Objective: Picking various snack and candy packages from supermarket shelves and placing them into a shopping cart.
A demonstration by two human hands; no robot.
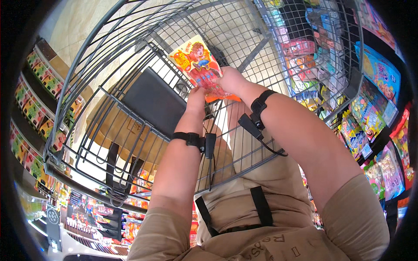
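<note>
A yellow and red candy package (198,65) with a cartoon figure on its front is held in both hands above the wire shopping cart (244,167). My left hand (197,98) grips its lower left edge. My right hand (230,81) has hold of its lower right side, with the fingers partly hidden. The pack tilts a little to the left, and its lower half shows red contents. To the left of my left hand, a dark flat panel (152,99) is fixed in the cart's basket.
Hanging candy bags (370,117) fill the shelves close on the right. At the left stand curved shelf rows (37,104) of small packs. More racks of goods (87,217) appear at the lower left. Pale floor tiles (82,17) show beyond the cart.
</note>
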